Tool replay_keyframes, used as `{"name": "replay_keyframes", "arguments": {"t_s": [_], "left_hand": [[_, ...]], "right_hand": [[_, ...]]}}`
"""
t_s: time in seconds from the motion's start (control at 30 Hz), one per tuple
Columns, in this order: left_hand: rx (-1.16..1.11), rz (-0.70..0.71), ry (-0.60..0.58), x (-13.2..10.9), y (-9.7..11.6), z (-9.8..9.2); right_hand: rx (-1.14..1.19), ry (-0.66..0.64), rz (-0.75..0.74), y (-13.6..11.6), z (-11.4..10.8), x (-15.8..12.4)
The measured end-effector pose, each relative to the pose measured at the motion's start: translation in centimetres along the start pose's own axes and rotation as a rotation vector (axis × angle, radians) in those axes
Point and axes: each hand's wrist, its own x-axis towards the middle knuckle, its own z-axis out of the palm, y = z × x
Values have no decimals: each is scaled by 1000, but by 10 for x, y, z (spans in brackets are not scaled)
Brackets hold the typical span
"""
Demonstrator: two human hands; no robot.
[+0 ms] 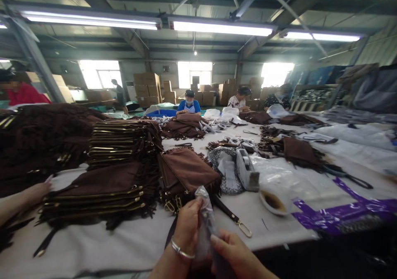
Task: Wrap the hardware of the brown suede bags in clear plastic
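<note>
My left hand (187,223), with a silver bangle at the wrist, pinches the upper part of a clear plastic sleeve (206,206). A dark strap-like piece shows through the plastic. Lower down, my right hand (231,248) is closed on the same sleeve, thumb on top. Just beyond my hands lies a stack of brown zippered bags (192,169) with gold clasps. A dark wrist strap (228,211) with a gold hook sticks out to the right of that stack.
Brown fringed bags (102,180) are piled at the left, where a co-worker's hand (40,192) touches white paper. A tape dispenser (247,169), a bowl with brown residue (273,202) and purple plastic (347,213) lie to the right. Several people sit across the table.
</note>
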Motion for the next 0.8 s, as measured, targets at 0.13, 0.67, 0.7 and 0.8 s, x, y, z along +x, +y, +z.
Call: {"name": "replay_keyframes", "arguments": {"t_s": [0.13, 0.67, 0.7, 0.8], "left_hand": [[-22, 6, 35, -1, 2, 6], [-76, -130, -64, -22, 4, -2], [-63, -153, -71, -27, -2, -3], [-20, -187, -108, -39, -18, -2]], "right_hand": [[-128, 78, 61, 11, -7, -5], [-377, 123, -4, 16, -8, -11], [-367, 121, -9, 18, -9, -10], [-326, 111, -29, 24, -9, -8]]}}
